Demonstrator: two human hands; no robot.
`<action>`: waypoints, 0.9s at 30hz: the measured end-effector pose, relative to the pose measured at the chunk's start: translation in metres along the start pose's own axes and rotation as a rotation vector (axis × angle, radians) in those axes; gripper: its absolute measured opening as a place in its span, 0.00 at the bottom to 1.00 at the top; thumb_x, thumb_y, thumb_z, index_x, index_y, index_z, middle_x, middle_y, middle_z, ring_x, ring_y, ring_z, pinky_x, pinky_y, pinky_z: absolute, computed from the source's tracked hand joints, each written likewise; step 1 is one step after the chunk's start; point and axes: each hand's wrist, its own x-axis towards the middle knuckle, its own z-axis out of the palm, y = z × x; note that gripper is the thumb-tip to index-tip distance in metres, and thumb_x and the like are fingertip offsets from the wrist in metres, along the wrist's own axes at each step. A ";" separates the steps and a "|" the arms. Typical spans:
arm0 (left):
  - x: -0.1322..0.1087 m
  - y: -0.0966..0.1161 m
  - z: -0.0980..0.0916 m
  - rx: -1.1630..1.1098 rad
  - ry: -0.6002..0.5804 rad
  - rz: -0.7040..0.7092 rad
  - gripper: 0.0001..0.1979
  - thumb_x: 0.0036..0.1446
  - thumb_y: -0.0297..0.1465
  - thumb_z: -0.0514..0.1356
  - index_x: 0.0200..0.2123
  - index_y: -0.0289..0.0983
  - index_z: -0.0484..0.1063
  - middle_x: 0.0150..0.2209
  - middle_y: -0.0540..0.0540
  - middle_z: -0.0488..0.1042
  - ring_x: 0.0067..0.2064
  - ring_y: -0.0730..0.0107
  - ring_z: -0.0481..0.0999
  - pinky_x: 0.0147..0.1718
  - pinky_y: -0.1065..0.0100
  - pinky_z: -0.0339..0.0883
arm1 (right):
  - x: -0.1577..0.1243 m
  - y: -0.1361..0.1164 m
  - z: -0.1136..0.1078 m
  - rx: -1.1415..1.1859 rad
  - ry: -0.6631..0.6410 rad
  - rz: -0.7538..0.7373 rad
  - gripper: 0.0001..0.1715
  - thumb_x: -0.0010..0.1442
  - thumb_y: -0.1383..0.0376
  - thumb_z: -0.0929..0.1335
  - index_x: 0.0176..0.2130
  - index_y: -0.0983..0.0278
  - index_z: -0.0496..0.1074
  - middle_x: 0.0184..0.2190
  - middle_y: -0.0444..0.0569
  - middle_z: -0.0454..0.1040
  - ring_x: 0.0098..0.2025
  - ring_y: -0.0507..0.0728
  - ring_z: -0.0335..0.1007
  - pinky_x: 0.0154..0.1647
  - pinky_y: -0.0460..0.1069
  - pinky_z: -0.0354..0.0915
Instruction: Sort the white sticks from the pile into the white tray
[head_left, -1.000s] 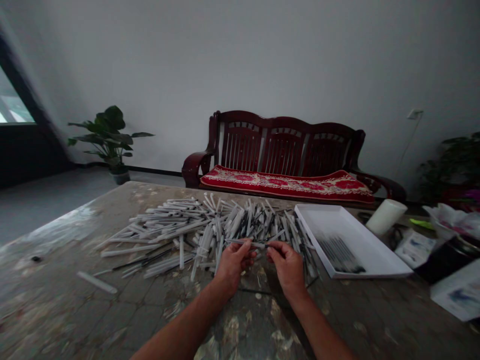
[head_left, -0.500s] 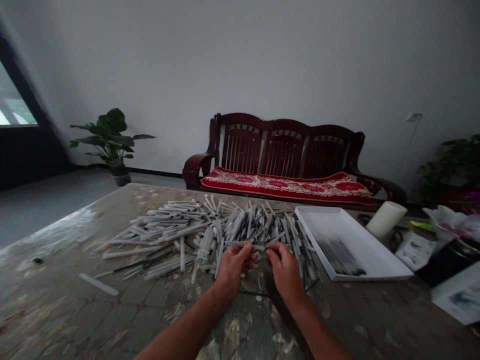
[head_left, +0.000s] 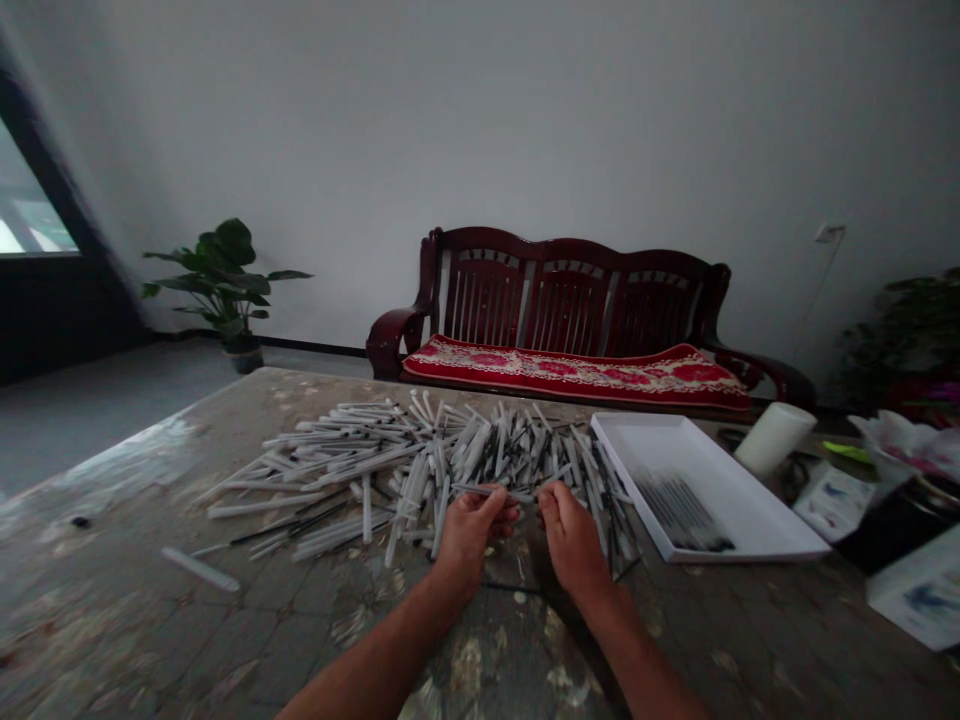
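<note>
Under my fingers (head_left: 491, 515), the pile of thin tubes (head_left: 480, 455) looks like smooth, matt white plastic. The table top (head_left: 150, 520) is rough and scuffed. Far off, the settee (head_left: 570, 290) is glossy dark wood with a woven red cloth cushion (head_left: 577, 365); to the right, the white tray (head_left: 720, 490) looks smooth.

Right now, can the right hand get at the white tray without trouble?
Probably yes. The right hand is close to the white tray, and only the loose edge of the pile of white tubes lies between them.
</note>
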 end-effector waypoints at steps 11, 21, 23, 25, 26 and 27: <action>-0.005 0.000 0.000 -0.022 -0.059 -0.030 0.21 0.35 0.39 0.74 0.29 0.33 0.74 0.24 0.47 0.78 0.25 0.71 0.77 0.22 0.75 0.67 | -0.002 0.001 0.003 -0.109 0.036 -0.130 0.21 0.68 0.57 0.55 0.30 0.60 0.67 0.25 0.46 0.70 0.29 0.55 0.66 0.31 0.48 0.55; -0.001 -0.002 -0.001 0.004 -0.040 -0.007 0.20 0.36 0.39 0.74 0.29 0.33 0.74 0.24 0.47 0.79 0.25 0.70 0.78 0.22 0.74 0.68 | -0.002 0.008 -0.001 0.272 -0.074 0.082 0.23 0.66 0.48 0.57 0.32 0.59 0.69 0.25 0.43 0.71 0.29 0.55 0.67 0.30 0.47 0.58; -0.001 -0.002 -0.001 0.010 -0.039 -0.017 0.20 0.36 0.39 0.74 0.29 0.33 0.74 0.24 0.47 0.79 0.25 0.70 0.78 0.22 0.74 0.68 | -0.002 0.007 -0.002 0.237 -0.063 0.036 0.19 0.65 0.50 0.59 0.34 0.59 0.69 0.27 0.43 0.72 0.31 0.55 0.68 0.33 0.47 0.59; -0.003 -0.002 0.000 0.020 -0.044 -0.020 0.19 0.37 0.38 0.74 0.29 0.33 0.74 0.24 0.47 0.79 0.25 0.71 0.77 0.22 0.75 0.68 | 0.000 0.005 -0.002 0.153 -0.045 0.007 0.17 0.65 0.52 0.60 0.32 0.59 0.68 0.26 0.43 0.71 0.30 0.55 0.67 0.33 0.46 0.58; -0.003 -0.002 0.000 0.027 -0.042 -0.019 0.19 0.37 0.38 0.74 0.29 0.33 0.74 0.24 0.47 0.79 0.25 0.71 0.77 0.22 0.75 0.69 | 0.000 0.005 -0.001 0.111 -0.036 0.009 0.18 0.65 0.53 0.59 0.30 0.59 0.67 0.25 0.43 0.71 0.29 0.55 0.67 0.31 0.47 0.57; -0.004 -0.002 0.001 0.034 -0.036 -0.016 0.18 0.37 0.37 0.74 0.29 0.33 0.74 0.24 0.47 0.78 0.25 0.71 0.77 0.22 0.74 0.69 | 0.001 0.005 0.000 0.077 -0.029 0.019 0.20 0.65 0.53 0.58 0.28 0.59 0.67 0.23 0.43 0.70 0.28 0.55 0.66 0.30 0.47 0.56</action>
